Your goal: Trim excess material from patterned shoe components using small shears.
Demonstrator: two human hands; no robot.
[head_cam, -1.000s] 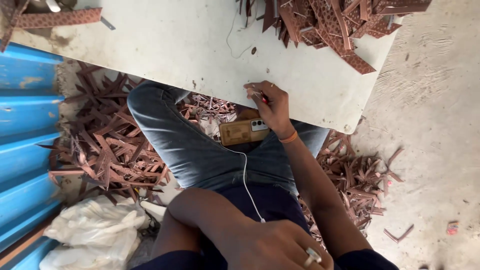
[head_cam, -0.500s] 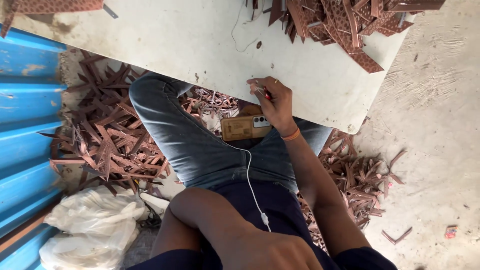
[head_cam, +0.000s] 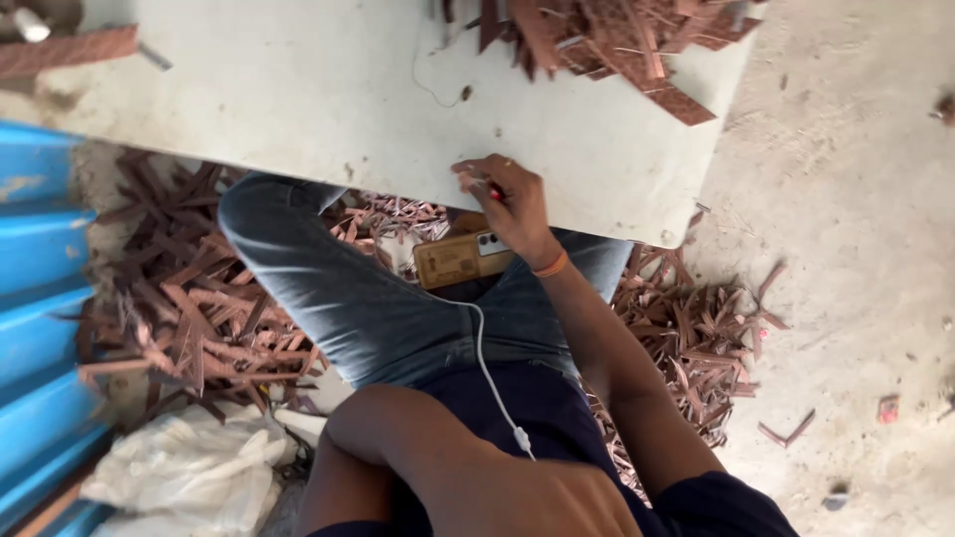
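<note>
small red thing (head_cam: 494,194) inside right hand (head_cam: 509,204)

Off-white board (head_cam: 328,109), stained with grey-brown smudges. Reddish-brown perforated strips (head_cam: 617,40) piled on top; same reddish-brown offcuts (head_cam: 189,298) littering floor. Faded blue-grey jeans (head_cam: 368,298). Dark navy shirt (head_cam: 537,408). Orange band (head_cam: 550,265) at wrist of right hand (head_cam: 512,204), small red item (head_cam: 494,194) pinched in fingers. Tan-gold phone (head_cam: 460,259), white cable (head_cam: 492,373). Bright blue corrugated sheet (head_cam: 40,298). White crumpled bag (head_cam: 189,477). Pale beige concrete floor (head_cam: 856,249).
</note>
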